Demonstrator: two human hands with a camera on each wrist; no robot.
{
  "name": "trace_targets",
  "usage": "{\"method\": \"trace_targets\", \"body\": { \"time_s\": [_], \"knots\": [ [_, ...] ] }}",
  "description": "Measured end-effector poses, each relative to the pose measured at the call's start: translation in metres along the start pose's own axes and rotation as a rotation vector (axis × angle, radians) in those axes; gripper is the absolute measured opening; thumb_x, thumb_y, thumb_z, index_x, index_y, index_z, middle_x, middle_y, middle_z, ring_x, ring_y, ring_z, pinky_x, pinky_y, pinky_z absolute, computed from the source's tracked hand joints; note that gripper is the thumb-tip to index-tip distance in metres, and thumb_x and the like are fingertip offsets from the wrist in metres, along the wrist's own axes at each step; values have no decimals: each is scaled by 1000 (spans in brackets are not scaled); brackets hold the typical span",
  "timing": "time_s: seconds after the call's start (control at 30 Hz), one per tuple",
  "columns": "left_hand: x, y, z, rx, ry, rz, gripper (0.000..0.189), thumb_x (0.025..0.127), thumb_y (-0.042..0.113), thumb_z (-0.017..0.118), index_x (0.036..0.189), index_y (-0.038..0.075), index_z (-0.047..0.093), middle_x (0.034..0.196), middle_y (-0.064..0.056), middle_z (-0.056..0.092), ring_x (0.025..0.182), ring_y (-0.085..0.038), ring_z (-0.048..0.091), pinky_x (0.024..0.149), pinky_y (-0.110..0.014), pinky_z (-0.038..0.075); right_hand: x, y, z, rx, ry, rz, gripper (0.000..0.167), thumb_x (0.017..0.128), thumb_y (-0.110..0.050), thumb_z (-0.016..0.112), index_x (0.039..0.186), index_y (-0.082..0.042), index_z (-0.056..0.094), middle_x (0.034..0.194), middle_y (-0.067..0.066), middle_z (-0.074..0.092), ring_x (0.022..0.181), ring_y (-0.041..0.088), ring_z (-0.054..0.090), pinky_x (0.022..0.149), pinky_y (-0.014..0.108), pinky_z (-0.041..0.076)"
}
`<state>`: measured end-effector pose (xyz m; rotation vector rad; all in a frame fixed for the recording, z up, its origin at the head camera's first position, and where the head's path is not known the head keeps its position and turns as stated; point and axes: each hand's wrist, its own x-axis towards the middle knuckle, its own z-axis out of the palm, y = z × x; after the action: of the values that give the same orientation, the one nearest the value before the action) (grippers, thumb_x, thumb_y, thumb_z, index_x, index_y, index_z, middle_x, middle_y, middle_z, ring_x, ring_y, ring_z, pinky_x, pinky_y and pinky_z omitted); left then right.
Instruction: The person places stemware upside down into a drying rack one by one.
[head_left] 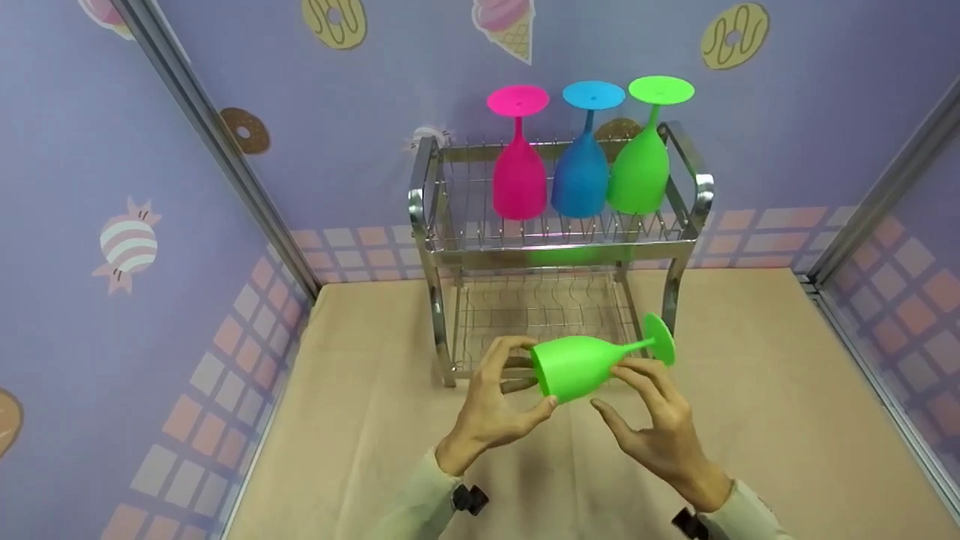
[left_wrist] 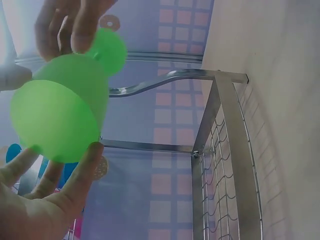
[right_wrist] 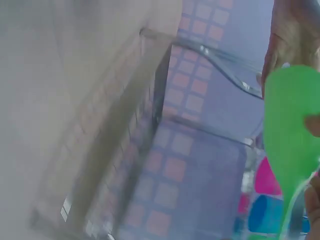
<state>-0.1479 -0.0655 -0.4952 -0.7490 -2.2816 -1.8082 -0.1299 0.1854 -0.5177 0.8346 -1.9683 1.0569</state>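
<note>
A bright green plastic wine glass (head_left: 576, 367) is held on its side in front of the rack, its mouth toward the left and its foot toward the right. My left hand (head_left: 491, 405) holds it at the rim, thumb below and fingers at the far side; the left wrist view shows these fingertips against the bowl (left_wrist: 55, 120). My right hand (head_left: 664, 431) is at the stem end, fingertips touching the lower bowl and thumb standing apart from it. In the right wrist view the glass (right_wrist: 290, 125) is partly cut off by the edge.
A two-tier metal dish rack (head_left: 562, 255) stands against the patterned back wall. On its top tier, upside down, are a pink glass (head_left: 519, 180), a blue glass (head_left: 581, 180) and another green glass (head_left: 641, 172). Beige cloth (head_left: 375, 420) covers the table; metal-framed walls enclose both sides.
</note>
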Motion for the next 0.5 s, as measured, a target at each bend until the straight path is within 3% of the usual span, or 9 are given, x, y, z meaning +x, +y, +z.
{"method": "trace_targets", "body": {
  "time_s": [0.07,0.13,0.2,0.3,0.4,0.5],
  "knots": [
    [0,0,1,-22,24,-21,68,80,21,86,139,14,53,133,-15,57,114,-30,71,86,-34,67,-5,-4,8,159,52,128,48,83,3,89,126,7,68,119,22,68,108,29,68,102,21,56],
    [-1,-1,3,-42,38,-27,69,80,21,85,138,13,50,133,-17,56,114,-31,70,86,-35,67,-6,-9,14,345,68,310,60,77,16,86,131,8,63,124,22,66,112,24,68,99,25,60],
    [-1,0,5,-64,42,-32,69,80,21,83,137,12,47,134,-16,54,115,-31,69,87,-36,67,-5,-14,18,547,73,496,59,85,19,77,139,10,54,133,23,60,120,22,67,102,29,60],
    [-1,1,9,-94,42,-36,69,80,21,82,137,11,44,135,-18,53,115,-32,69,88,-38,67,0,-19,21,751,72,724,60,97,12,66,151,10,40,149,21,48,134,18,61,112,31,56],
    [-1,2,11,-106,43,-31,70,79,21,82,136,11,43,135,-20,53,115,-32,69,87,-38,67,7,-21,22,886,77,835,64,103,6,60,159,7,31,156,18,43,143,19,56,117,33,51],
    [-2,4,12,-113,39,-10,70,80,20,81,137,10,42,136,-20,53,116,-32,69,88,-38,67,15,-22,23,950,90,847,65,103,5,59,161,6,29,155,17,47,144,22,56,119,35,50]
  ]
}}
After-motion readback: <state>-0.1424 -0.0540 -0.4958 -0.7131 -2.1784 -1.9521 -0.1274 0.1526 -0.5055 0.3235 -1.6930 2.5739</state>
